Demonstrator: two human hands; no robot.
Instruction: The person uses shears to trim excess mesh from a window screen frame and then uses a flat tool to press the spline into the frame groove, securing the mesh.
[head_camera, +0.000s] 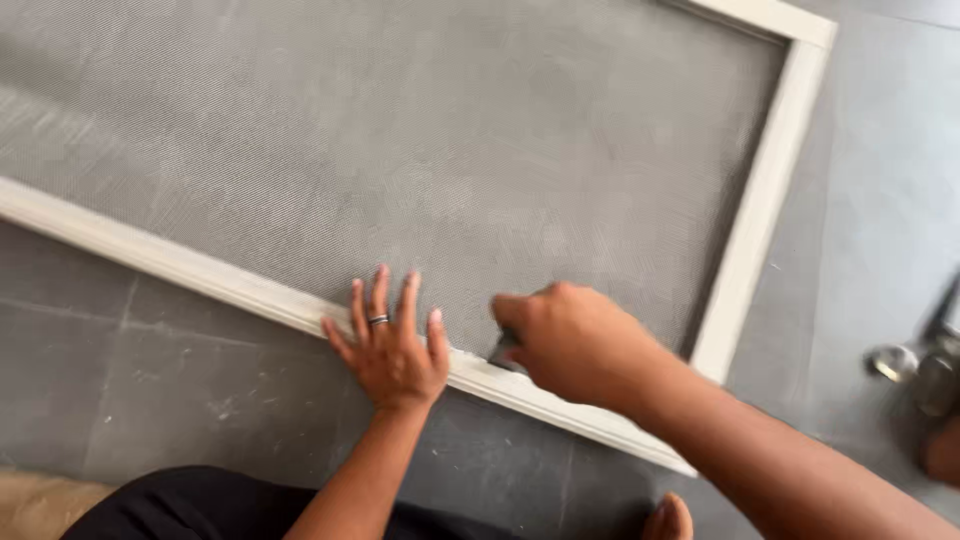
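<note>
- On my feed I find no package, label, sign or display.
- The one screen I can report is a mesh insect screen (450, 150): a fine grey woven sheet lying flat on the grey floor (150, 380) and filling most of the upper part of my view.
- Its frame (760, 200) is a pale off-white border. One long rail slants from the left edge down towards the lower right, and a shorter rail climbs from that corner to the top right.
- The mesh runs out of my view at the top and left.
</note>
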